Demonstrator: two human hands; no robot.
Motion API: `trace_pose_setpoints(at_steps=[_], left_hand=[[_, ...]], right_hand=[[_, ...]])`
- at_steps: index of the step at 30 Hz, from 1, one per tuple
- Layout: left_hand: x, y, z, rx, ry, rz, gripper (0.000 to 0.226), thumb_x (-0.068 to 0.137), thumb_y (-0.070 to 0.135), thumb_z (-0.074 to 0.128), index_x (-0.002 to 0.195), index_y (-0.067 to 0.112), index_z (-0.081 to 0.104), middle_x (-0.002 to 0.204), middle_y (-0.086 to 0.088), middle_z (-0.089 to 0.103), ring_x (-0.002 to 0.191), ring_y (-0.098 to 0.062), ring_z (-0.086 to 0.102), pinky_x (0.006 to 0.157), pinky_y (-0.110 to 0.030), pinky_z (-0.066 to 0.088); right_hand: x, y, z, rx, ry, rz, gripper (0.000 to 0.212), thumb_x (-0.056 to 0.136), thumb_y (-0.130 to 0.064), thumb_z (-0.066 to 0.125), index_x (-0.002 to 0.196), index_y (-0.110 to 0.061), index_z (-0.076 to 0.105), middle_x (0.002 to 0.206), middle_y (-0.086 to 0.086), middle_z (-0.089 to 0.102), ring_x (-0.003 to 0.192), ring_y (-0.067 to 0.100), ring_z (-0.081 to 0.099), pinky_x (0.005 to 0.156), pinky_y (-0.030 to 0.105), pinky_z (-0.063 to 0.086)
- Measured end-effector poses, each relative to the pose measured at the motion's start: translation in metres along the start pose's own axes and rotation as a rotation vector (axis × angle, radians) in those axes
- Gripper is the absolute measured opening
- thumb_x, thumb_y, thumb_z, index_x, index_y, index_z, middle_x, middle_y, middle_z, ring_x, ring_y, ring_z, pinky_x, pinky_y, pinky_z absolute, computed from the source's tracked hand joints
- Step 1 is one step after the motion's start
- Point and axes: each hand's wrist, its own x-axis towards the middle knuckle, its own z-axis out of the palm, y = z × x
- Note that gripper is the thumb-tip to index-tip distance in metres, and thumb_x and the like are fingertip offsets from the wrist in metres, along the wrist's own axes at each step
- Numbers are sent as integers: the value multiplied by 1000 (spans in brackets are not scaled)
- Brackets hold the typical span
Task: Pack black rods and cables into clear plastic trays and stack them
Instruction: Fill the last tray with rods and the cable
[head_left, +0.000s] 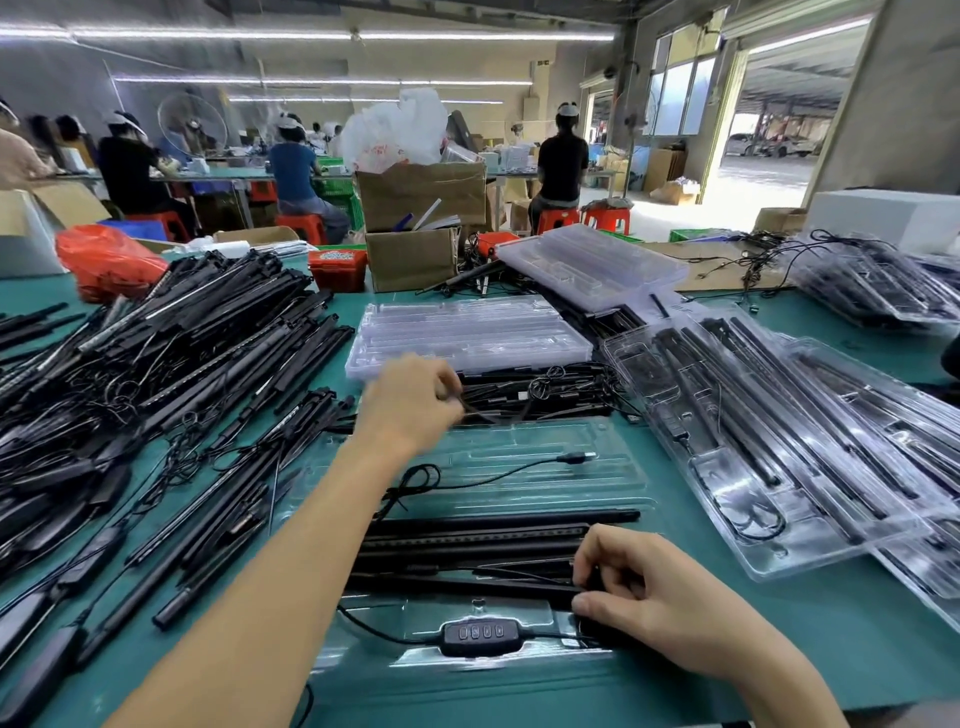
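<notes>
My left arm reached forward, bare forearm stretched out; left hand (410, 402) palm down, fingers curled in pinch. My right hand (649, 597) stayed low and near, fingers bent, thumb pressed flat beneath fingertips.

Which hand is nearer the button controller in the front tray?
Right. The right hand rests on the rods just above-right of the button controller; the left hand reaches far beyond the tray.
</notes>
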Motion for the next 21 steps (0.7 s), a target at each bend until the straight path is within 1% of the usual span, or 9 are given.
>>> trace_pose_setpoints(at_steps=[2, 4, 6, 8, 11, 14, 16, 18, 21], left_hand=[[4, -5, -5, 140, 318, -121, 50, 94, 25, 58, 142, 21, 44, 137, -12, 43, 123, -32, 39, 95, -44, 36], [1, -4, -4, 119, 358, -158, 64, 96, 29, 54, 152, 20, 24, 144, -14, 30, 125, -35, 29, 98, -49, 31], [-5, -3, 3, 162, 235, -59, 50, 95, 37, 55, 142, 24, 42, 132, -9, 48, 120, -31, 38, 95, -46, 35], [-12, -5, 8, 149, -78, -8, 35, 91, 50, 61, 119, 29, 59, 117, 0, 59, 120, -27, 45, 100, -45, 39], [-22, -11, 14, 110, -523, 35, 32, 83, 57, 72, 103, 33, 64, 114, 5, 58, 119, -19, 49, 106, -45, 39], [-27, -19, 17, -15, -463, 130, 13, 84, 41, 77, 86, 34, 66, 107, 7, 58, 114, -14, 46, 100, -38, 42], [-27, -22, 15, -30, -401, 190, 15, 86, 36, 76, 77, 37, 64, 99, 13, 58, 102, -9, 50, 88, -31, 44], [-28, -28, 12, -6, -404, 180, 15, 84, 35, 77, 78, 35, 63, 93, 17, 60, 88, -4, 58, 73, -22, 44], [-29, -37, 9, 17, -439, 159, 17, 83, 33, 79, 80, 33, 62, 88, 13, 64, 80, -3, 60, 70, -21, 44]], right_hand=[[0, 1, 1, 2, 3, 1, 16, 86, -34, 75, 88, -35, 59, 58, -9, 43, 57, 5, 37, 57, 19, 31], [-1, 1, 2, 3, 8, 3, 15, 86, -34, 74, 88, -34, 59, 58, -9, 44, 57, 5, 37, 57, 19, 31], [-1, 0, 1, -4, 8, -1, 15, 86, -34, 75, 87, -33, 59, 58, -9, 44, 57, 5, 37, 56, 19, 31], [0, -1, 0, -9, 3, 1, 15, 86, -33, 75, 86, -31, 60, 58, -8, 44, 56, 5, 37, 57, 20, 31], [1, -2, -1, -2, 0, -2, 15, 86, -29, 75, 87, -28, 61, 57, -8, 44, 56, 5, 37, 57, 21, 32], [1, -3, 0, 20, 12, 1, 16, 85, -27, 77, 86, -26, 61, 56, -8, 45, 55, 4, 37, 57, 21, 32], [0, -3, 1, 25, 26, 4, 16, 84, -25, 77, 85, -24, 61, 54, -8, 45, 54, 4, 37, 56, 20, 32], [1, -3, 2, 29, 37, 6, 17, 84, -23, 78, 84, -23, 61, 54, -8, 45, 54, 4, 37, 57, 19, 33], [0, -3, 2, 37, 40, 10, 17, 84, -23, 78, 84, -23, 61, 54, -7, 45, 54, 4, 37, 57, 19, 33]])
